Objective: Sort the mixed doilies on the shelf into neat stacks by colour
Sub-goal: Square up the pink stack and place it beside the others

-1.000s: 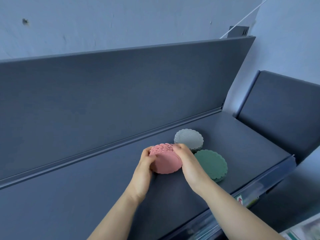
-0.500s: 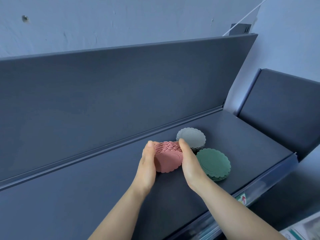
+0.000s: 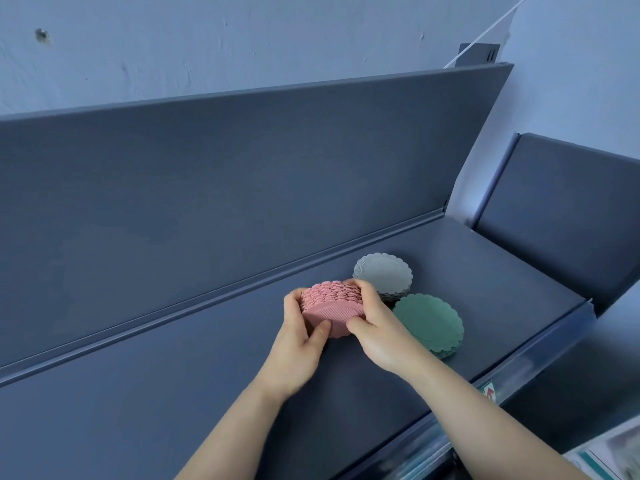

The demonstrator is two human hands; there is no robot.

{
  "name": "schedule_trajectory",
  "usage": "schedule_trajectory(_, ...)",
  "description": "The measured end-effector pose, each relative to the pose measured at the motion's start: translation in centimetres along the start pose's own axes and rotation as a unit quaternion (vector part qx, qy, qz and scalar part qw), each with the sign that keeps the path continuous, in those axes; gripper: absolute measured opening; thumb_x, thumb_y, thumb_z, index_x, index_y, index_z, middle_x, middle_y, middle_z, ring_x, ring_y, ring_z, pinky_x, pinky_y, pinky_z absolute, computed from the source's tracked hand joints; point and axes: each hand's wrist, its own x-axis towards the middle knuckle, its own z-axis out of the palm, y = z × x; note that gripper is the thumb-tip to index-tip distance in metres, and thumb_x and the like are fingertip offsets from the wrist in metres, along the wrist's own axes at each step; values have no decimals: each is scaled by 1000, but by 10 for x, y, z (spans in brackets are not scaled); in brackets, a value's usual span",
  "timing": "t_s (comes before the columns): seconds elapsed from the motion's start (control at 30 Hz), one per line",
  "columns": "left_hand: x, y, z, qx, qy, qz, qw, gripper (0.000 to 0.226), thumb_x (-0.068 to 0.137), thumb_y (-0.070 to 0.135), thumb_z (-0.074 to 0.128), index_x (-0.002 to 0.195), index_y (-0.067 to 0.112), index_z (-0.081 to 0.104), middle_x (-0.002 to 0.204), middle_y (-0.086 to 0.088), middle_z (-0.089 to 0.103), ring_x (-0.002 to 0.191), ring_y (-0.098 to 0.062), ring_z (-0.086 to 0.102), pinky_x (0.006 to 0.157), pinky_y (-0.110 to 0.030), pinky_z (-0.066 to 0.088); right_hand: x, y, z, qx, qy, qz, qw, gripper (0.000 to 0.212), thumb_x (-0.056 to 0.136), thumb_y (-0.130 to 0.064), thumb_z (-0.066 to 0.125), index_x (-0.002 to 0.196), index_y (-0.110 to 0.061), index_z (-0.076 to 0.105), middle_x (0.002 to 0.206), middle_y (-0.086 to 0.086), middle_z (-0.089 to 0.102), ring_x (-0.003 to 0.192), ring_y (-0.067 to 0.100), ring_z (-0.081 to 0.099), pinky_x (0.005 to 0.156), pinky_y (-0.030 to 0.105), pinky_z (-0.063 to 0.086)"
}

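Both thumbs have come round onto the near face of the pink doily stack (image 3: 332, 303), which is tipped up on edge. Left hand (image 3: 298, 341) and right hand (image 3: 381, 336) clasp it mid-shelf. The discs are scalloped and ribbed. The grey stack (image 3: 382, 273) lies flat nearer the back edge, with the green stack (image 3: 429, 322) just beside it, nearer the front edge. The shelf (image 3: 173, 393) is matt dark grey and the wall (image 3: 242, 39) pale and scuffed.

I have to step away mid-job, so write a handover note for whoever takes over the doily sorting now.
Left hand and right hand both grip the pink stack, tipped up on edge between them.
Grey stack lies flat toward the back of the shelf; green stack lies flat nearer the front, right of the hands.
Done: colours separated, grey and green laid down.
Left: square up the pink stack and lay it flat.
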Motion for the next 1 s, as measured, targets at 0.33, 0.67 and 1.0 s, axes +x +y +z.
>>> schedule_trajectory(0.33, 7, -5, 4, 44, -9, -2, 999, 38, 98, 11, 42, 129, 21, 24, 120, 4, 56, 106, 0, 56, 82, -6, 44, 4, 3, -4, -58, -13, 3, 998, 51, 99, -20, 35, 144, -24, 9, 145, -5, 31, 117, 12, 43, 93, 22, 35)
schedule_trajectory(0.67, 5, 2, 13, 43, 27, -20, 999, 40, 98, 13, 42, 132, 22, 23, 120, 6, 55, 107, -11, 56, 88, -19, 48, -2, -3, -14, -109, -29, -35, 993, 46, 101, -19, 33, 143, -19, 15, 145, -4, 30, 114, 8, 39, 93, 21, 30)
schedule_trajectory(1.0, 31, 65, 57, -20, 34, -14, 999, 51, 91, 38, 57, 136, 26, 38, 127, 17, 54, 111, 4, 54, 96, -19, 46, 5, -7, -115, -1, 43, -50, 998, 36, 98, -20, 46, 133, -21, 41, 123, -5, 55, 109, 13, 55, 90, 30, 47)
